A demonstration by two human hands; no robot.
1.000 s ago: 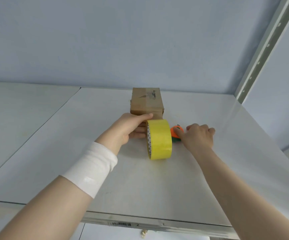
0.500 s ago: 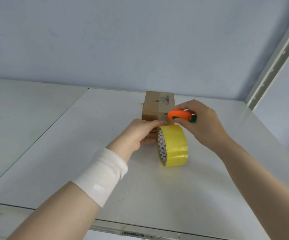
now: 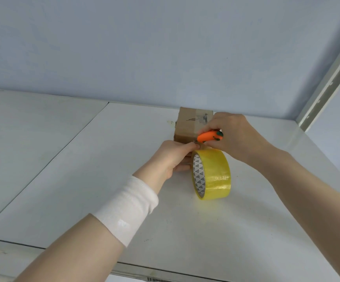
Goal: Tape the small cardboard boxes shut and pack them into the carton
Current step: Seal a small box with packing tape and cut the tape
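On the left a white wristband (image 3: 128,208) wraps the forearm that reaches across the table (image 3: 83,180). The left hand (image 3: 172,157) is closed against the roll (image 3: 212,174): its upper fingertips (image 3: 192,146) press on the top of the roll where the tape seems to leave it, while the lower fingers lie against the roll's printed side. Whether any finger hooks into the core cannot be told. This grip probably keeps the roll standing on edge and the tape taut enough to cut. Behind and just beyond those fingertips sits the box (image 3: 189,125), flaps down, near the back wall; its front lower edge is right beside the left fingertips and the top of the roll. A shiny strip on its top looks like tape already laid. The roll stands directly in front of the box, close enough that only a short stretch of tape could run between them, though that stretch is too small to make out. Above the roll the orange cutter (image 3: 208,136) points left, its tip almost at the left fingertips. The right hand (image 3: 236,137) pinches it, fingers (image 3: 213,124) curled over the top and the thumb below, which suits a short slice across the tape. The step in hand seems to be cutting the tape free of the box. No carton is in view. A metal upright (image 3: 327,78) rises at the far right.
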